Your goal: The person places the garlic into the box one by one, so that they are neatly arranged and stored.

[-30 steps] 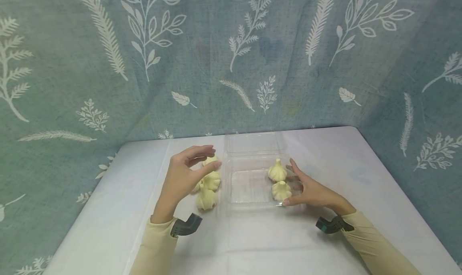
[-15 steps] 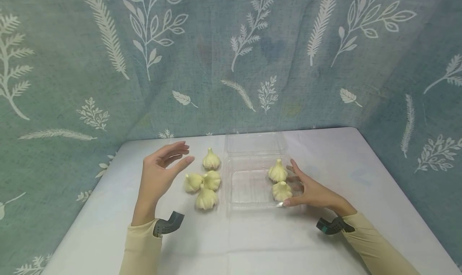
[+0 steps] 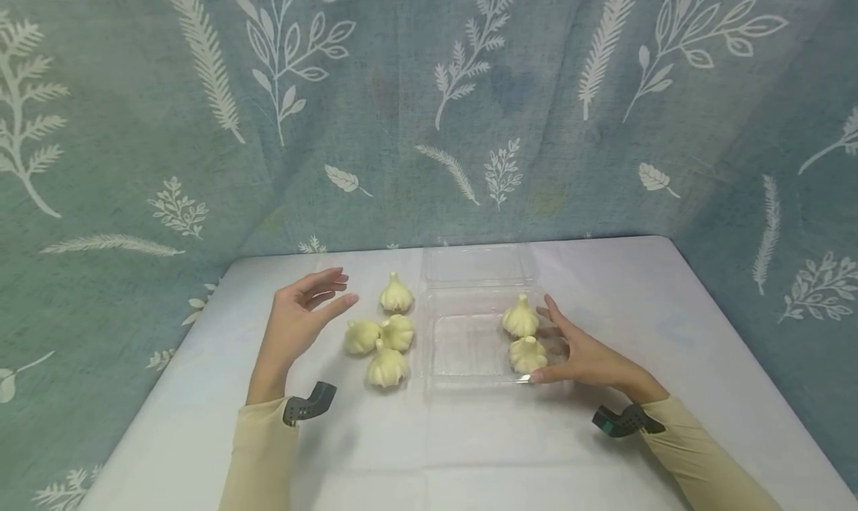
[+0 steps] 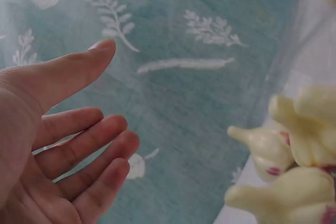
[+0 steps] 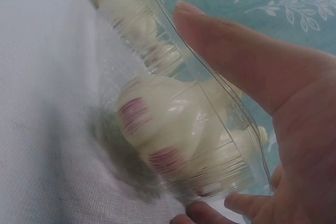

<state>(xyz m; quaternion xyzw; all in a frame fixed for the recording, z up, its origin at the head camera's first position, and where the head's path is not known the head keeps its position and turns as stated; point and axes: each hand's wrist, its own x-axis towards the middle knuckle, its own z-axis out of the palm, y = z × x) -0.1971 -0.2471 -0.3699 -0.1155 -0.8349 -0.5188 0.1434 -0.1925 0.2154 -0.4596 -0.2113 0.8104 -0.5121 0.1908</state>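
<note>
My left hand (image 3: pixel 302 317) hovers at the left, fingers loosely bent and thumb apart, with nothing held. Several garlic bulbs lie on the table to its right: one bulb (image 3: pixel 395 295) behind and a cluster (image 3: pixel 386 366) in front. A clear plastic clamshell container (image 3: pixel 465 381) lies with its lid (image 3: pixel 477 267) folded back. Two bulbs stand along its right inner side, a rear bulb (image 3: pixel 520 317) and a front bulb (image 3: pixel 528 355). My right hand (image 3: pixel 576 354) holds the container's right end, thumb (image 5: pixel 231 51) along the rim and fingers around the far side.
A white cloth (image 3: pixel 482 436) covers the table. Behind it hangs a blue-green curtain (image 3: pixel 402 86) with white leaf prints, which also runs along both sides. Wrist cameras sit on the left wrist (image 3: pixel 310 404) and the right wrist (image 3: pixel 626 420).
My left hand has drawn back to the left from the rear garlic bulb, uncovering the bulbs beside it. The right hand stays at the container. The head view has shifted slightly.
</note>
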